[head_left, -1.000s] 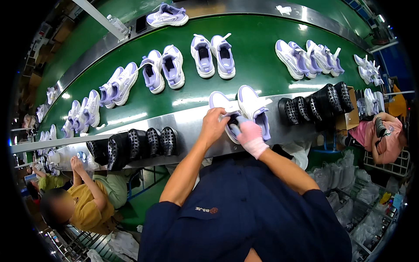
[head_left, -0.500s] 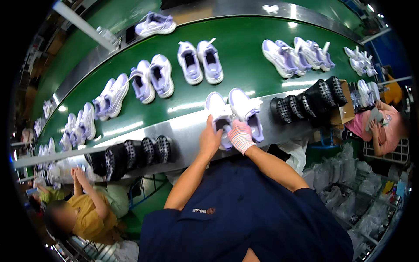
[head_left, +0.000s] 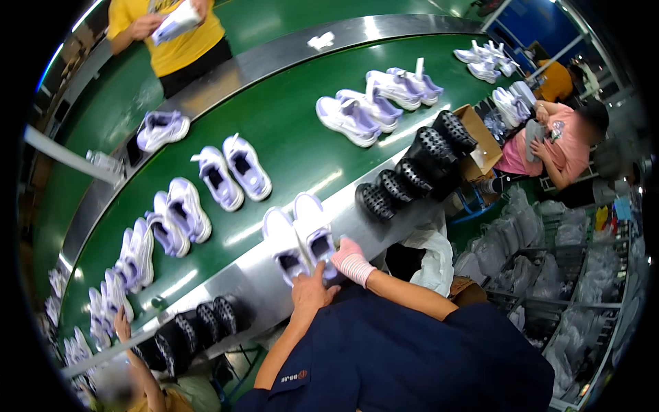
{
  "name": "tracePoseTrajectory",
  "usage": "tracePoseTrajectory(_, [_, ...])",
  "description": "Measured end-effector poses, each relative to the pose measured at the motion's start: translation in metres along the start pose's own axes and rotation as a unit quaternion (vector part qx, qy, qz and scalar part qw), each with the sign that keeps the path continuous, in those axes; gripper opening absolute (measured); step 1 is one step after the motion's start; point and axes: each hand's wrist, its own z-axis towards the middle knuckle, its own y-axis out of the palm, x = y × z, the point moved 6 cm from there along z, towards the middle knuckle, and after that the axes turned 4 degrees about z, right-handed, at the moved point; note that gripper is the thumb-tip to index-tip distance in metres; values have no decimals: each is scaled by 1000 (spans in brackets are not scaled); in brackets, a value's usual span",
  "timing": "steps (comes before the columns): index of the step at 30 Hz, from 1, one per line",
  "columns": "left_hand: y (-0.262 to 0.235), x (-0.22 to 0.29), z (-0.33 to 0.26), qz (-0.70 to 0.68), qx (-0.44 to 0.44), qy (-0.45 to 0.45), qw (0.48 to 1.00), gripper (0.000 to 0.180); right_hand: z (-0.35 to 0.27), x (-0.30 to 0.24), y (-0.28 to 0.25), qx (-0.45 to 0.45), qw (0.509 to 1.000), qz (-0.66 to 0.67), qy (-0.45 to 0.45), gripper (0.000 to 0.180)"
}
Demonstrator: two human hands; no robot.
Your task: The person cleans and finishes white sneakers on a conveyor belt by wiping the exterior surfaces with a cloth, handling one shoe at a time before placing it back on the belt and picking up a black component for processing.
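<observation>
A pair of white and lilac sneakers stands side by side on the belt edge in front of me, toes pointing away. The left sneaker (head_left: 279,232) and the right sneaker (head_left: 311,218) have dark insides. My bare left hand (head_left: 312,294) is at their heels, fingers apart and touching the backs. My right hand (head_left: 351,261), in a pink-and-white striped glove, is beside the heel of the right sneaker; its fingertips are blurred and partly hidden.
More sneakers (head_left: 237,172) stand in pairs along the green belt (head_left: 281,130). Black studded shoe forms (head_left: 395,185) sit on the metal ledge (head_left: 254,275) at both sides. A cardboard box (head_left: 480,147) is at the right. Co-workers are around, one in yellow (head_left: 185,48) across the belt.
My view has swung right. My left hand has shifted from the left sneaker's side to the heels; my right has moved to the right sneaker's outer side. A yellow-shirted person appears opposite.
</observation>
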Motion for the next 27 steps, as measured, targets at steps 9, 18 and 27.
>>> tracePoseTrajectory(9, [-92, 47, 98, 98, 193, 116, 969, 32, -15, -9, -143, -33, 961, 261, -88, 34])
tracePoseTrajectory(18, [-154, 59, 249, 131, 189, 52, 972, 57, 166, -50, -273, 251, 959, -57, -118, 63])
tracePoseTrajectory(27, [-84, -32, 78, -115, 133, 6, 984, 32, 318, -78, -269, 106, 955, -267, -78, 46])
